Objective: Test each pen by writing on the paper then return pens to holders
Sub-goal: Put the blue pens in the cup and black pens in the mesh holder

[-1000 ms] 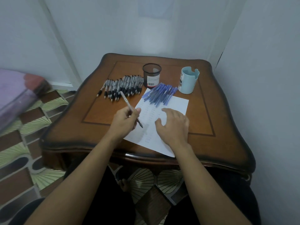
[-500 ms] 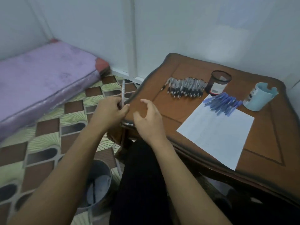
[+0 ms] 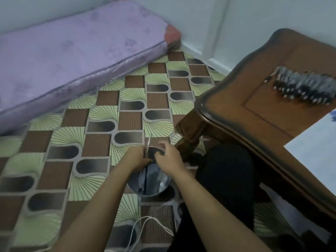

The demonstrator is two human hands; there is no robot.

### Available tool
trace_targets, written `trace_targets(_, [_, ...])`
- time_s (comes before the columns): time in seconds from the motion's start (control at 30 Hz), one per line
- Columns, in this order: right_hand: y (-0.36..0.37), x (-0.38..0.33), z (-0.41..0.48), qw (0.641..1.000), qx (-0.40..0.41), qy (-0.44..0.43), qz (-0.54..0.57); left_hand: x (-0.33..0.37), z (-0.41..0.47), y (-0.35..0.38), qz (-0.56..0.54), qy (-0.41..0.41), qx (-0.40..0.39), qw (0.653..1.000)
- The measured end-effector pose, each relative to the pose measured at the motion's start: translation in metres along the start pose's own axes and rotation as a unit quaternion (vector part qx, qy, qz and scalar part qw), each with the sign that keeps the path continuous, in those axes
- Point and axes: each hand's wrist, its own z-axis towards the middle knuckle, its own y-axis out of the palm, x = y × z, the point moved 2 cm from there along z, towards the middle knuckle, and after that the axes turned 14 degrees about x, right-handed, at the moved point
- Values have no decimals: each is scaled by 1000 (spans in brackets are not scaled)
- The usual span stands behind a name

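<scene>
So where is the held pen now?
Head view, lower centre: the pen is held upright by the left hand, above the grey bin on the floor, by the table leg.

- The light is dim, soft and a bit blue, and shadows are faint.
- The row of grey and black pens [image 3: 305,88] is smeared by blur.
- A small shine sits on the rim of the glossy brown wooden table [image 3: 201,106].
- Straight lines bend near the edges.
</scene>
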Motion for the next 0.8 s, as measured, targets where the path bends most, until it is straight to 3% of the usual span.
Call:
trace_targets(0.2, [28, 35, 7, 994, -60, 13, -86, -39, -1, 56, 46, -46, -67, 996])
trace_targets(0.37, [36, 47, 8, 991, -85, 21, -102, -46, 2, 69, 30, -77, -54, 995])
trace_targets(0.6, [23, 39, 9, 993, -80, 32, -82, -30, 8, 40, 12, -52, 14, 998])
trace_targets(0.8, [-43, -3, 14, 1000, -23, 15, 2, 26, 21, -23, -62, 23, 114, 991])
